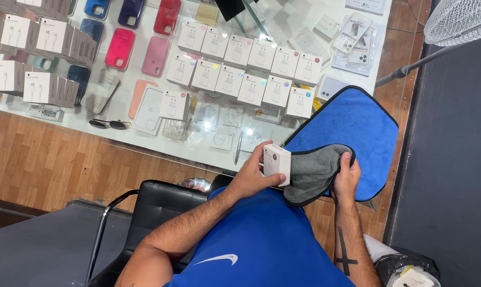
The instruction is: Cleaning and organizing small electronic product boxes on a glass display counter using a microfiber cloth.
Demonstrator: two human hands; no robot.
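My left hand (251, 175) grips a small white box (277, 162) just off the near edge of the glass counter (129, 139). My right hand (346, 178) pinches a blue cloth (352, 127) with a grey underside; the folded grey part (315, 172) lies against the box. The rest of the cloth is spread flat on the counter's right end.
Rows of small white boxes (245, 66) cover the counter's middle, more stacked at left (33, 58). Coloured phone cases (121, 48), sunglasses (108, 124) and a pen (238, 149) lie on the glass. A black chair (155, 207) stands below; a fan (458, 21) at the top right.
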